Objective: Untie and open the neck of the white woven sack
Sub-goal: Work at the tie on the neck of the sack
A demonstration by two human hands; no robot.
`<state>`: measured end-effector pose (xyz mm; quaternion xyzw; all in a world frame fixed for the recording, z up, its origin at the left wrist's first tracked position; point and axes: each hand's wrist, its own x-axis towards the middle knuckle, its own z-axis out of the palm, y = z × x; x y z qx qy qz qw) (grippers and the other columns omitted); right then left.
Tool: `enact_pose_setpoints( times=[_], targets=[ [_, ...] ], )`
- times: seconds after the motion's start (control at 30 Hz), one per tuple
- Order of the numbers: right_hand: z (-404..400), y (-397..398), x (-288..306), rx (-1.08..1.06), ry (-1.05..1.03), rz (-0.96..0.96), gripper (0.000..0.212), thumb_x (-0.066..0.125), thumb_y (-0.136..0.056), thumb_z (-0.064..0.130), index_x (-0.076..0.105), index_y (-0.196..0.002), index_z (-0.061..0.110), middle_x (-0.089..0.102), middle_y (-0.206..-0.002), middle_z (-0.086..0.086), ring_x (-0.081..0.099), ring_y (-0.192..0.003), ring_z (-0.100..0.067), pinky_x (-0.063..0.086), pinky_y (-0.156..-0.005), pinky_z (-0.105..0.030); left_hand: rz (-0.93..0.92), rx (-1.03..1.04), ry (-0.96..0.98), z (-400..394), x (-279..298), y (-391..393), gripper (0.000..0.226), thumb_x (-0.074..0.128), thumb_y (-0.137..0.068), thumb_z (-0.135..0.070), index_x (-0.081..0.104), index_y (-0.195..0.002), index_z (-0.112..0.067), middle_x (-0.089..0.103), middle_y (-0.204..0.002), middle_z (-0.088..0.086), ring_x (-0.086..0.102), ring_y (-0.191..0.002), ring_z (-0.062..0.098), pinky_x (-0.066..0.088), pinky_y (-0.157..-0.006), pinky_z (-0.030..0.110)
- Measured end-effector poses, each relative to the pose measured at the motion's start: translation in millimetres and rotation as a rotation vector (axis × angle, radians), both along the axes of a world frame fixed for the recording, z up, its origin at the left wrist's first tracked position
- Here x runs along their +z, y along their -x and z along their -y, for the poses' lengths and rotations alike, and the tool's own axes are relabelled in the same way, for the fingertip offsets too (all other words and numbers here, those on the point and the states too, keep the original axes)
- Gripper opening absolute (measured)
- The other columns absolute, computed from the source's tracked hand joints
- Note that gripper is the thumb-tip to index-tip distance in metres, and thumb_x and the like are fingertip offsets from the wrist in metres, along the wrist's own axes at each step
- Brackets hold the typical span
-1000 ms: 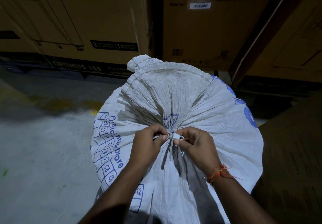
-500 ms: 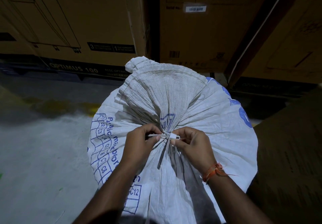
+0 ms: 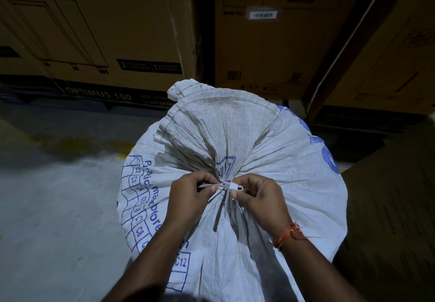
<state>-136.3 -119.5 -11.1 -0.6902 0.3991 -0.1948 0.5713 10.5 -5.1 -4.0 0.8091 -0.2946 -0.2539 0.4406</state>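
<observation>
A full white woven sack (image 3: 282, 160) with blue print stands in front of me. Its neck (image 3: 221, 132) is gathered and fans out above a white plastic tie (image 3: 231, 186) that cinches it. My left hand (image 3: 190, 196) pinches the tie's strap just left of the knot. My right hand (image 3: 259, 196) pinches the tie's small locking head on the right side. A loose tail of the tie (image 3: 225, 204) hangs down between my two hands.
Large brown cardboard boxes (image 3: 117, 31) are stacked close behind the sack, with another box (image 3: 388, 207) at my right. Grey concrete floor (image 3: 54, 207) lies to the left, with a yellow stain near the boxes.
Both hands stay pinched on the tie; the strap end in my left hand has drawn a little farther left. The sack's neck remains cinched.
</observation>
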Motion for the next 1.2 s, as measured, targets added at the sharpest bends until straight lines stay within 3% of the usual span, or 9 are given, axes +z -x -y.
enact_pose_setpoints(
  times=[0.23, 0.47, 0.63, 0.8, 0.93, 1.07, 1.2],
  targets=[
    [-0.3, 0.0, 2.1, 0.0, -0.002, 0.004, 0.019, 0.082, -0.079, 0.002, 0.08, -0.089, 0.018, 0.082, -0.085, 0.004, 0.077, -0.083, -0.024, 0.064, -0.083, -0.044, 0.004, -0.008, 0.004, 0.5, -0.2, 0.3, 0.015, 0.081, -0.085, -0.014, 0.077, -0.078, -0.027, 0.077, -0.073, -0.006, 0.073, -0.074, 0.015, 0.059, -0.07, 0.04],
    [-1.9, 0.2, 4.9, 0.007, 0.028, -0.003, 0.018, 0.082, -0.081, 0.004, 0.08, -0.089, 0.02, 0.082, -0.085, 0.007, 0.078, -0.081, -0.014, 0.064, -0.082, -0.04, 0.028, -0.013, -0.004, 0.6, 4.0, 2.4, 0.016, 0.08, -0.085, -0.013, 0.077, -0.076, -0.026, 0.076, -0.071, -0.008, 0.07, -0.069, 0.006, 0.053, -0.064, 0.026],
    [-2.5, 0.2, 5.6, 0.008, 0.03, -0.007, 0.018, 0.082, -0.081, 0.005, 0.08, -0.088, 0.02, 0.082, -0.084, 0.006, 0.077, -0.08, -0.015, 0.064, -0.079, -0.036, 0.033, -0.016, -0.011, -0.1, 6.1, 2.6, 0.016, 0.08, -0.085, -0.013, 0.076, -0.076, -0.026, 0.076, -0.071, -0.008, 0.069, -0.069, 0.006, 0.049, -0.06, 0.018],
    [-2.6, -0.3, 6.6, -0.001, 0.018, -0.004, 0.017, 0.082, -0.081, 0.005, 0.079, -0.088, 0.02, 0.082, -0.084, 0.004, 0.077, -0.078, -0.016, 0.063, -0.076, -0.034, 0.008, -0.015, -0.002, -0.9, 7.7, 2.7, 0.016, 0.08, -0.086, -0.013, 0.077, -0.077, -0.026, 0.077, -0.072, -0.008, 0.071, -0.07, 0.006, 0.051, -0.061, 0.019],
    [-3.1, -0.8, 7.3, -0.002, 0.023, 0.0, 0.016, 0.083, -0.08, 0.006, 0.079, -0.088, 0.02, 0.082, -0.084, 0.004, 0.077, -0.079, -0.019, 0.064, -0.076, -0.036, -0.042, 0.005, 0.032, -2.9, 11.3, 0.7, 0.014, 0.08, -0.086, -0.009, 0.079, -0.081, -0.022, 0.078, -0.077, -0.005, 0.069, -0.069, -0.001, 0.047, -0.061, 0.009],
    [-3.1, -1.3, 7.2, -0.01, 0.001, -0.001, 0.017, 0.083, -0.079, 0.003, 0.079, -0.086, 0.019, 0.081, -0.082, 0.006, 0.074, -0.073, -0.009, 0.063, -0.074, -0.033, -0.034, 0.025, 0.028, -2.6, 10.1, 0.1, 0.016, 0.08, -0.086, -0.008, 0.078, -0.078, -0.021, 0.078, -0.076, -0.002, 0.065, -0.066, -0.001, 0.046, -0.059, 0.009],
    [-2.5, -1.5, 7.0, -0.016, -0.001, -0.005, 0.017, 0.082, -0.08, 0.003, 0.079, -0.086, 0.018, 0.082, -0.082, 0.004, 0.076, -0.075, -0.015, 0.064, -0.076, -0.038, -0.027, 0.024, 0.018, -1.0, 7.2, 0.7, 0.016, 0.079, -0.087, -0.01, 0.077, -0.078, -0.023, 0.076, -0.074, -0.003, 0.062, -0.063, -0.003, 0.044, -0.057, 0.01]
  ],
)
